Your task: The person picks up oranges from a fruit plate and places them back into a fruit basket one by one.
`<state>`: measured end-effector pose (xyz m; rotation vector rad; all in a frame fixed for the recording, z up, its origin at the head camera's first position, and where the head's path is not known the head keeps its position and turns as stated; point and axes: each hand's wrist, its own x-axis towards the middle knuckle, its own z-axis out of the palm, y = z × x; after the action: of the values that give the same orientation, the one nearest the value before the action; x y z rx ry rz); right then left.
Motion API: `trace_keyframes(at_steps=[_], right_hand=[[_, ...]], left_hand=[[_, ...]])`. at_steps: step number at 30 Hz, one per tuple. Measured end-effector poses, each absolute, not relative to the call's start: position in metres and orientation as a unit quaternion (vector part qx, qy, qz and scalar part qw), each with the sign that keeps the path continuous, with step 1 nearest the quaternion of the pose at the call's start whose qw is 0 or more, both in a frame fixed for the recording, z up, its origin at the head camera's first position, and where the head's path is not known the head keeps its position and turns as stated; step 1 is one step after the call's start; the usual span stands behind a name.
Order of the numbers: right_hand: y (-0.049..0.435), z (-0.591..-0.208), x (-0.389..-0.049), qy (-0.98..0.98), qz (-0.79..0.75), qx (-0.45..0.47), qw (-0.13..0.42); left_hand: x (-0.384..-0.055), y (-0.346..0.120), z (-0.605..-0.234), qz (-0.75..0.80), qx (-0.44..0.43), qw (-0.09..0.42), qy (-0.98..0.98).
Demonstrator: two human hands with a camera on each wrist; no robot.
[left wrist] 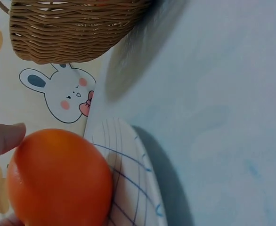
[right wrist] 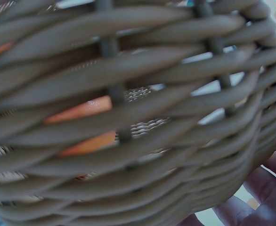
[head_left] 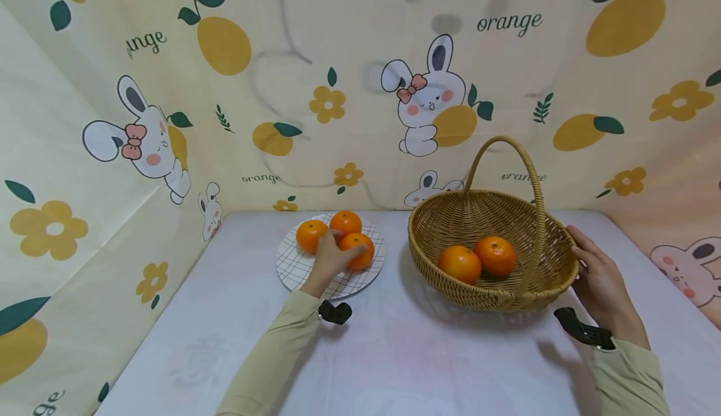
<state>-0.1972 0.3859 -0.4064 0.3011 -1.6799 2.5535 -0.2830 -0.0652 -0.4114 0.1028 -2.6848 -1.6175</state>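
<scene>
On a white plate with a dark grid pattern (head_left: pixel 290 272) lie three oranges. My left hand (head_left: pixel 331 259) reaches over the plate and grips the right-hand orange (head_left: pixel 366 259), thumb on its near side; the left wrist view shows this orange (left wrist: pixel 62 179) close up. Beside the hand are another orange (head_left: pixel 308 236) at left and one behind (head_left: pixel 346 223). My right hand (head_left: pixel 605 284) holds the right side of a woven wicker basket (head_left: pixel 496 300), fingers at the rim. Inside the basket sit two oranges (head_left: pixel 460 264) (head_left: pixel 496 256). In the right wrist view the basket's weave (right wrist: pixel 128 117) hides most of the contents.
The basket's tall arched handle (head_left: pixel 532 172) rises over its middle. A pale tabletop (head_left: pixel 394 353) lies under everything. Behind and at both sides hangs a cream cloth (head_left: pixel 360 47) printed with rabbits, oranges and flowers. Black straps (head_left: pixel 582 330) circle both wrists.
</scene>
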Motion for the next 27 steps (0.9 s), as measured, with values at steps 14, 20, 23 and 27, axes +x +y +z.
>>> trace_keyframes(at_steps=[14,20,23,27], right_hand=[[0.387,-0.406,-0.197,-0.569,0.817,0.086,0.036],[0.387,-0.406,-0.197,-0.570,0.816,0.087,0.036],[0.387,-0.407,-0.197,-0.563,0.820,0.091,0.038],[0.387,-0.407,-0.197,-0.550,0.829,0.096,0.039]], left_hand=[[-0.286,-0.059,-0.412,-0.527,0.050,-0.011,-0.848],[-0.290,-0.059,-0.394,-0.564,0.012,0.007,-0.825],[-0.293,-0.057,-0.379,-0.572,-0.015,0.009,-0.820],[-0.297,-0.052,-0.356,-0.570,-0.061,0.010,-0.820]])
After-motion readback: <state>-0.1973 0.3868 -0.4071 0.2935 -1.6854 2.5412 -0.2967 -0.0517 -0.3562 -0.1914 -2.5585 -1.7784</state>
